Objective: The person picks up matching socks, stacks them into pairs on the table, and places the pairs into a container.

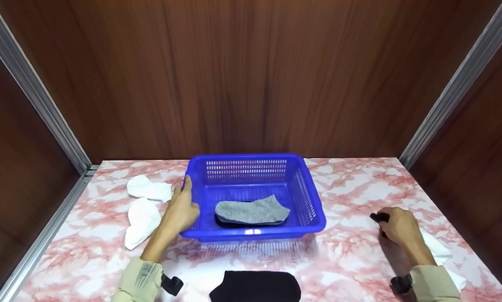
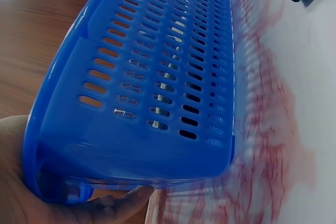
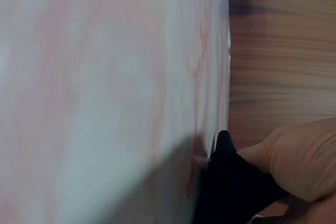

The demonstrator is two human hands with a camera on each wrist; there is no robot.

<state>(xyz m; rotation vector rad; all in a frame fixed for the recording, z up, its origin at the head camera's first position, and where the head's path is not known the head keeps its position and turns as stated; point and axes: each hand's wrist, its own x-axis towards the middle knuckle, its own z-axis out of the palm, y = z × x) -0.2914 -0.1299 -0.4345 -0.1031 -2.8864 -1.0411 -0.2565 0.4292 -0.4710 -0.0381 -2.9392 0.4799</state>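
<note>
My left hand (image 1: 182, 212) grips the left rim of a blue plastic basket (image 1: 251, 157), its thumb over the edge on the inner side. In the left wrist view the slotted wall of the basket (image 2: 131, 145) fills the middle. A grey sock (image 1: 253, 209) lies inside on top of something dark, mostly covered. At the right of the table my right hand (image 1: 399, 226) pinches a black sock (image 3: 226, 187), which hangs from the fingers. White socks (image 1: 435, 247) lie beneath and beside the right wrist, partly hidden by the arm.
Two white socks (image 1: 148, 188) lie left of the basket, near the left forearm. A black sock (image 1: 255, 287) lies flat at the front edge of the view. Brown wood-grain panels (image 1: 251, 75) enclose the back and sides of the marbled table (image 1: 351, 188).
</note>
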